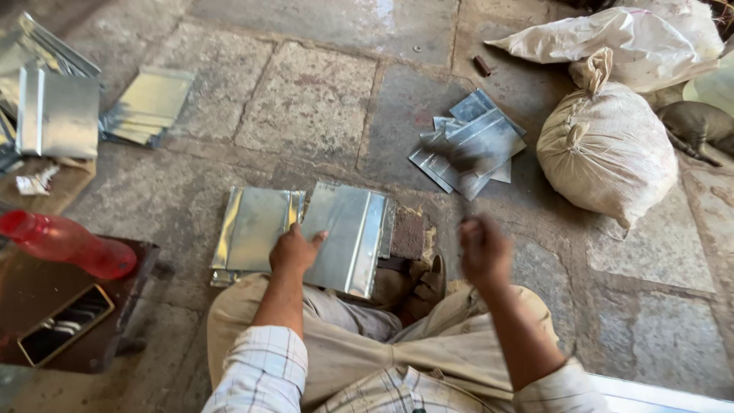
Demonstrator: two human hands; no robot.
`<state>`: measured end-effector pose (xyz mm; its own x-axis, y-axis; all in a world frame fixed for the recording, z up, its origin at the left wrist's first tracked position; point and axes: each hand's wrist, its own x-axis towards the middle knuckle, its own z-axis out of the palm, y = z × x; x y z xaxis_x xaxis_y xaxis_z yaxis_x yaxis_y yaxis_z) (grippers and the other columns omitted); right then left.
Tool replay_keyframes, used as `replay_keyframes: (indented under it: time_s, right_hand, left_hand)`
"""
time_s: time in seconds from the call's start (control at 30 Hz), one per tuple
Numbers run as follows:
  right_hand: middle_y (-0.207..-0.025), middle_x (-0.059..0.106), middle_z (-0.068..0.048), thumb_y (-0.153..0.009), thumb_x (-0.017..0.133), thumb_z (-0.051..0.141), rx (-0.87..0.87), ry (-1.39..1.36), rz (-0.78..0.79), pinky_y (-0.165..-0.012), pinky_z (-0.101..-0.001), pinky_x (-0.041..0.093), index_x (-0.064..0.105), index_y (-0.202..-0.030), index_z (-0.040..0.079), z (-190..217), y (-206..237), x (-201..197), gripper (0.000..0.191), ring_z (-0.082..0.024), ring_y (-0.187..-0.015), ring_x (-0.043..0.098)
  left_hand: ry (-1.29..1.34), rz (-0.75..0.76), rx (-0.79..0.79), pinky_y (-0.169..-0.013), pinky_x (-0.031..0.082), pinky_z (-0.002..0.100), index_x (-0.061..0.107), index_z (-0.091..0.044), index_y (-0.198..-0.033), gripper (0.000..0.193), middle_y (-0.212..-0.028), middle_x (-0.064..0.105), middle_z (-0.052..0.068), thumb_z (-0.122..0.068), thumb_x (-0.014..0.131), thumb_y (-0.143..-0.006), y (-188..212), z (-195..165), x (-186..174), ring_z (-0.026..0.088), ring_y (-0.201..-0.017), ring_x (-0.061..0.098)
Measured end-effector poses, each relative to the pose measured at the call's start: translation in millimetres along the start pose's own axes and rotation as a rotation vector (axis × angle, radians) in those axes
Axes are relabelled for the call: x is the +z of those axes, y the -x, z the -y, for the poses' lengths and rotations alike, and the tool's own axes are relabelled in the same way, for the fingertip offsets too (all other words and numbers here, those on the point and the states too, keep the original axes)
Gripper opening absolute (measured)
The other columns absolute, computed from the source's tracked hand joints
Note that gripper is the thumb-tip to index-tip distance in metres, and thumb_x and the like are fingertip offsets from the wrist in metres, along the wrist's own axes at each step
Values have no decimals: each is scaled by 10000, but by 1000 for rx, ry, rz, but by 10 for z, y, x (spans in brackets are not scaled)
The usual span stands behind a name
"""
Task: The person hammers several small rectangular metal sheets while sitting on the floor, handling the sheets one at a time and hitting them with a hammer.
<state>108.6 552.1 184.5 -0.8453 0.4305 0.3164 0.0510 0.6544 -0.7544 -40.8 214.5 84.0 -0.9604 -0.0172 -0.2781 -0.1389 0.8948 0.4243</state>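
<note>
My left hand presses down on a folded shiny metal sheet that lies on the stone floor in front of my crossed legs. A second similar sheet lies just left of it, partly under my hand. My right hand is raised in a fist to the right of the sheet and is blurred by motion. A thin dark tool handle rises from the fist; its head is too smeared to make out. A reddish brick block sits against the sheet's right edge.
A loose pile of cut metal sheets lies further ahead. Tied sacks stand at the right, with an animal lying behind them. More sheets are stacked far left. A red bottle and a phone rest on a low board.
</note>
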Motion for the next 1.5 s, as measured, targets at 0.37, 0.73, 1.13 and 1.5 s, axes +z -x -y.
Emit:
replay_keyframes:
  time_s: [0.37,0.73,1.13,1.5]
  right_hand:
    - [-842,642,-165,-953,521,375,-627,-793,-401,-543,-379,483,623,-1056,108,25,-166,80,304,-260,-617,592]
    - [-716,676,-62,-1084,529,205,-6,149,-79,-514,-345,520,659,-897,128,-407,-10,238,240,-156,-577,629]
    - [-877,626,-127,-1021,497,168,-519,-709,-323,-668,-383,511,581,-1089,115,-246,-96,257,121,-294,-743,611]
    - [-803,630,-97,-994,644,228,-270,170,-104,-586,-400,527,594,-994,129,208,-90,173,110,-246,-658,618]
  left_hand:
    - [49,-42,-142,-889,563,496,567,-93,-1330,757,-1182,720,186,-676,666,-857,82,-121,17,381,-1089,694]
    - [-22,-60,-129,-883,558,477,658,-138,-1273,750,-1169,725,152,-742,647,-828,84,-157,-270,347,-1091,692]
    - [1,-5,-176,-917,560,445,681,-164,-1286,747,-1180,737,115,-745,669,-817,56,-166,-363,321,-1118,695]
    - [70,-18,-144,-933,555,467,638,-198,-1344,780,-1210,730,138,-708,729,-761,18,-118,-399,351,-1126,693]
